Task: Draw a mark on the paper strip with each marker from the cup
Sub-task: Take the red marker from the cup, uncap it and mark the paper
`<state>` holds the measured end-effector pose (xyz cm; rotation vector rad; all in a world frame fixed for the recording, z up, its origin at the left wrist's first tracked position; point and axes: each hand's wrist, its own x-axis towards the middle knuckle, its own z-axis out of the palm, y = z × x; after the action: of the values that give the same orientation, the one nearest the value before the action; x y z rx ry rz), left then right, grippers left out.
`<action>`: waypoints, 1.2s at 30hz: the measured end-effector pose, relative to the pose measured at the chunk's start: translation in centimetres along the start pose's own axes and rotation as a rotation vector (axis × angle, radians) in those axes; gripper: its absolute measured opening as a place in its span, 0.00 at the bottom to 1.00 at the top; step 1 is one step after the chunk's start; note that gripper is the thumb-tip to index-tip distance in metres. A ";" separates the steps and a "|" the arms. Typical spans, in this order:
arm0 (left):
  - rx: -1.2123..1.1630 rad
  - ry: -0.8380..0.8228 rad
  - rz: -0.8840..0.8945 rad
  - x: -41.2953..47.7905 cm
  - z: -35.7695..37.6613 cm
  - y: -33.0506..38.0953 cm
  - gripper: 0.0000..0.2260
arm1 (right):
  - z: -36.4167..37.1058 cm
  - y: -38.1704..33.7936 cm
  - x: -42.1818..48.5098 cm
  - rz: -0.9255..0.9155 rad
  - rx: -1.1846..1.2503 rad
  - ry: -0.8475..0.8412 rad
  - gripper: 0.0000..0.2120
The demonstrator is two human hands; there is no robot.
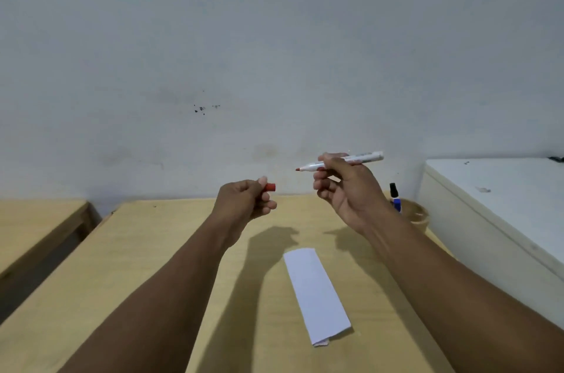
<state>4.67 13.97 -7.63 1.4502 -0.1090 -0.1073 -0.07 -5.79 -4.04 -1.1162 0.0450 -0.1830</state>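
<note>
My right hand (345, 189) holds a white marker (363, 158) in the air, its bare red tip pointing left. My left hand (244, 200) is closed on the marker's red cap (270, 187), a short gap away from the tip. Both hands hover above the far part of the wooden table (152, 250). A folded white paper strip (316, 293) lies flat on the table below and between my forearms, blank as far as I can see. A brown cup (416, 214) stands at the table's far right, partly hidden by my right wrist, with a black-capped and a blue marker (396, 198) in it.
A white cabinet or box top (494, 189) sits right of the table, close to the cup. A second wooden table (36, 226) stands at the left across a narrow gap. A pale wall rises directly behind.
</note>
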 end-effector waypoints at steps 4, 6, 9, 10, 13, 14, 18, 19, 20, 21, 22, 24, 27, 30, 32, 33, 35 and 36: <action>0.732 -0.060 0.076 0.0 -4.3 -4.1 0.09 | -1.0 1.1 0.5 0.008 -0.226 0.002 0.08; 0.975 -0.130 0.101 -0.1 -4.8 -5.4 0.08 | -1.3 2.8 0.6 0.037 -0.305 0.005 0.09; 1.148 -0.181 0.116 -0.2 -4.5 -6.8 0.07 | -1.8 5.9 0.6 0.060 -0.387 0.017 0.05; 1.170 -0.186 0.121 -0.2 -4.4 -7.0 0.07 | -2.0 6.8 0.5 0.059 -0.408 0.020 0.04; 1.199 -0.208 0.131 -0.1 -4.0 -7.4 0.10 | -2.7 9.0 0.1 0.046 -0.484 0.032 0.04; 1.206 -0.212 0.135 -0.1 -3.9 -7.5 0.10 | -2.9 9.5 0.0 0.043 -0.503 0.035 0.04; 1.187 -0.190 0.130 -0.1 -3.9 -7.8 0.13 | -3.3 10.4 0.0 0.053 -0.475 0.047 0.03; 1.189 -0.190 0.129 -0.2 -3.8 -7.8 0.20 | -3.4 10.5 0.1 0.051 -0.487 0.046 0.03; 1.202 -0.191 0.120 -0.3 -3.6 -7.9 0.27 | -3.4 10.7 0.1 0.046 -0.505 0.044 0.03; 1.225 -0.187 0.107 -0.6 -3.3 -7.9 0.34 | -3.5 10.8 0.1 0.042 -0.527 0.042 0.03; 1.249 -0.182 0.090 -0.8 -3.0 -7.9 0.40 | -3.5 10.9 0.1 0.040 -0.550 0.041 0.03; 1.297 -0.168 0.072 -1.5 -2.3 -8.3 0.48 | -3.6 11.2 -0.1 0.042 -0.591 0.041 0.04; 1.389 -0.135 0.087 -2.1 -1.3 -8.8 0.53 | -3.8 11.7 -0.4 0.037 -0.665 0.030 0.04; 1.444 -0.131 0.062 -2.1 -1.0 -9.0 0.52 | -4.2 12.2 -0.6 0.020 -0.725 0.022 0.03; 1.459 -0.149 0.030 -2.0 -1.0 -9.0 0.52 | -4.3 12.4 -0.6 0.003 -0.768 0.017 0.02; 1.468 -0.158 0.020 -1.9 -1.0 -8.9 0.52 | -4.4 12.4 -0.7 -0.007 -0.787 0.013 0.02; 1.477 -0.173 0.009 -1.8 -0.9 -8.8 0.51 | -4.5 12.6 -0.7 -0.030 -0.805 0.005 0.02; 1.475 -0.177 0.004 -1.8 -0.9 -8.8 0.51 | -4.5 12.6 -0.7 -0.040 -0.812 0.001 0.02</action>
<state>2.94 14.03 -16.53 2.9105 -0.3861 -0.1618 0.20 -4.33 -17.38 -1.9279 0.1040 -0.2069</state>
